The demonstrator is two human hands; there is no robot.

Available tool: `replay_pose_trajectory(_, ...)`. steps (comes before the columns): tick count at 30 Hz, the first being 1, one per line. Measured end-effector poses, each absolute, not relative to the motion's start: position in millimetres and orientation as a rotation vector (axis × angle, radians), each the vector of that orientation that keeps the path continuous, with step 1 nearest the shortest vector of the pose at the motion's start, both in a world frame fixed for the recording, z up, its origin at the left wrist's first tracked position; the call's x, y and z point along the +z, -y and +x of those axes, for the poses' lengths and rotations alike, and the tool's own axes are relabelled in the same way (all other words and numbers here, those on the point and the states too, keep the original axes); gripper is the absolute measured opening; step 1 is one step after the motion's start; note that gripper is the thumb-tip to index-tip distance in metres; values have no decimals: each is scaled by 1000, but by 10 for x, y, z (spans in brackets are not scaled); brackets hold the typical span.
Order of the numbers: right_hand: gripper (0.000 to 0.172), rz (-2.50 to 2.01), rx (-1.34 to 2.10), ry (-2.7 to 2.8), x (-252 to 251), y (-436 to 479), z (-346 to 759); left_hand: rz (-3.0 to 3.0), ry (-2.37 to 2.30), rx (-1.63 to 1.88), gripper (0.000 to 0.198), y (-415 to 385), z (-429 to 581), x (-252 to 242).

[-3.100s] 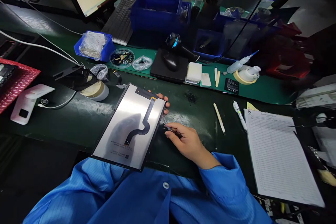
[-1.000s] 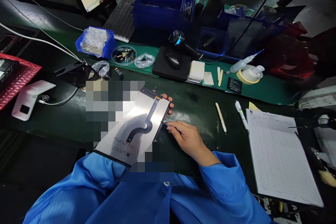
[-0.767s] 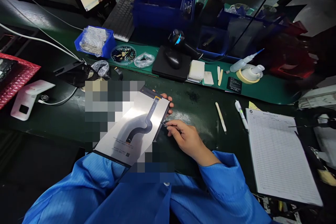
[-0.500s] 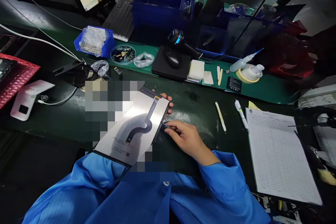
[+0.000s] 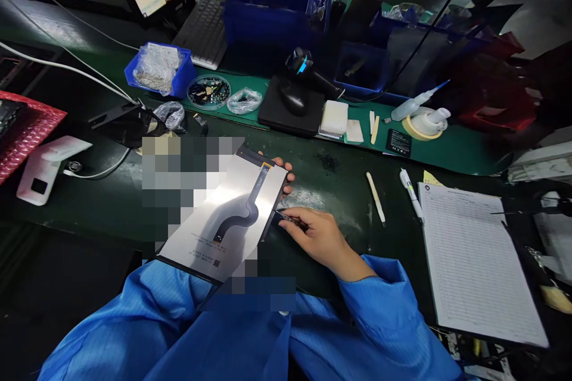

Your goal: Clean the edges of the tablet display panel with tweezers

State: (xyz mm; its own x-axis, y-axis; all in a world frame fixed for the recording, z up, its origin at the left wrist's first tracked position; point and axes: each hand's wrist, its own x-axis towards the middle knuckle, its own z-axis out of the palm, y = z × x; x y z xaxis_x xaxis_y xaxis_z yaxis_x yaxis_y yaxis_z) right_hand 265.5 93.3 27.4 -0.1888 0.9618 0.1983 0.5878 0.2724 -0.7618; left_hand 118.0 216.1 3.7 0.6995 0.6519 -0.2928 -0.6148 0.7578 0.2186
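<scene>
My left hand (image 5: 289, 177) is behind a tablet-sized display panel (image 5: 179, 253), its fingers curled round the far right edge. The rest of that hand is hidden by the panel. A silvery back faces me, with a dark S-shaped flex cable (image 5: 254, 208) running down it and small print near the lower end. My right hand (image 5: 315, 235) is closed in a pinch on slim dark tweezers (image 5: 281, 215), whose tip touches or nearly touches the panel's right edge. Pixelated blocks cover part of the panel's left side and its lower right.
A white stick tool (image 5: 375, 199), a pen (image 5: 411, 195) and a printed form pad (image 5: 478, 262) lie to the right. Behind are a barcode scanner (image 5: 315, 77), a mouse (image 5: 292, 98), a dish of small parts (image 5: 208, 92) and blue bins (image 5: 268, 18). A white cable (image 5: 102, 174) lies left.
</scene>
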Motion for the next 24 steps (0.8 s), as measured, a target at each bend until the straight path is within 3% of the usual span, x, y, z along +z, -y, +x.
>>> replay_pose_trajectory(16,19,-1132,764,2052,351,-901,2671,107,-317,749,47,-2162,1174,7)
replay_pose_trajectory(24,27,-1387,688,1926,290,-949,2690,170,-265,708,42,-2222,1098,-212)
